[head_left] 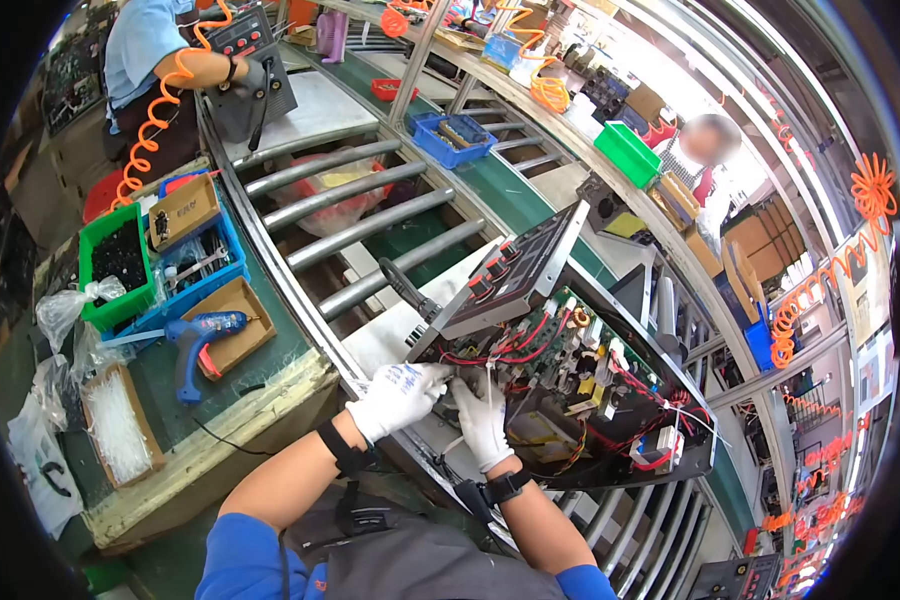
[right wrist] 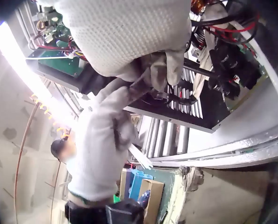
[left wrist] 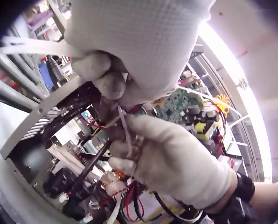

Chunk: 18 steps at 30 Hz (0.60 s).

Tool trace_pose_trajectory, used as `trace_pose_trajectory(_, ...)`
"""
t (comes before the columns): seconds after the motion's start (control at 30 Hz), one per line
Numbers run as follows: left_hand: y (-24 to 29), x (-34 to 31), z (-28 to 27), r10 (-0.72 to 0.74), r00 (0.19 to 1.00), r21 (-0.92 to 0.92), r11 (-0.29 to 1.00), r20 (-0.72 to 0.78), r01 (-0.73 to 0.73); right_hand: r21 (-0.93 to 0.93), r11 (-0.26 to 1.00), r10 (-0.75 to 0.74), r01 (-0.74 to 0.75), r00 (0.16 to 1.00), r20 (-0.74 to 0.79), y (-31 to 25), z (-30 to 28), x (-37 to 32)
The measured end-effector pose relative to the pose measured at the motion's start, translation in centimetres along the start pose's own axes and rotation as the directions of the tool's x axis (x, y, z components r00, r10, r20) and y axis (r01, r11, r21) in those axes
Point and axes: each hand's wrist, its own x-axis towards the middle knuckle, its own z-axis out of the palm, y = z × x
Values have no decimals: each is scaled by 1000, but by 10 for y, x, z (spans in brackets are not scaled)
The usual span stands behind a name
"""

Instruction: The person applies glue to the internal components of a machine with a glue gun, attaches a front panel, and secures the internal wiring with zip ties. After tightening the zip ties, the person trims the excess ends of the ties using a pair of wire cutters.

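Note:
Both hands wear white gloves and meet at the near left corner of an opened machine with a circuit board (head_left: pixel 573 330) and bundled wires. My left hand (head_left: pixel 400 398) curls its fingertips at the wires, a white cable tie (left wrist: pixel 41 46) sticking out from its grip. Facing it, my right hand (head_left: pixel 482 420) pinches a thin white strip (left wrist: pixel 125 128), which looks like a cable tie and runs between the two hands. The fingertips nearly touch and hide the wires there. A front panel with red knobs (head_left: pixel 495 268) tilts up above the hands.
The machine rests over a roller conveyor (head_left: pixel 370 235). On the left bench are a blue glue gun (head_left: pixel 202 345), a box of white cable ties (head_left: pixel 120 425), a green bin (head_left: pixel 115 255) and a blue bin (head_left: pixel 205 270). Another worker (head_left: pixel 155 60) handles a similar machine farther up the line.

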Motion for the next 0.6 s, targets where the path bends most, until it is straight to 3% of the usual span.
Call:
trace_pose_trajectory(0.03,1,5,-7,-25,999,-33,999,27,26,37,990,136,-137,990,39,7,-1,-1)
trace_pose_trajectory(0.07,0,9,-11,-49,997,-65,997,57,53,32,990,138,-139,990,37,11,-3,-2)
trace_pose_trajectory(0.17,-9,14,-13,-7,999,-104,995,41,12,-124,991,-34,50,991,127,31,-11,2)
trace_pose_trajectory(0.3,-6,17,-20,8,997,-134,991,79,2,-132,989,-43,62,989,139,34,-21,5)
trace_pose_trajectory(0.4,1,19,-29,-12,991,-109,994,131,26,-77,994,82,-73,988,128,23,-20,3)
trace_pose_trajectory(0.6,1,23,-34,33,978,-48,999,204,-23,-82,993,99,-90,988,121,14,-20,-1)
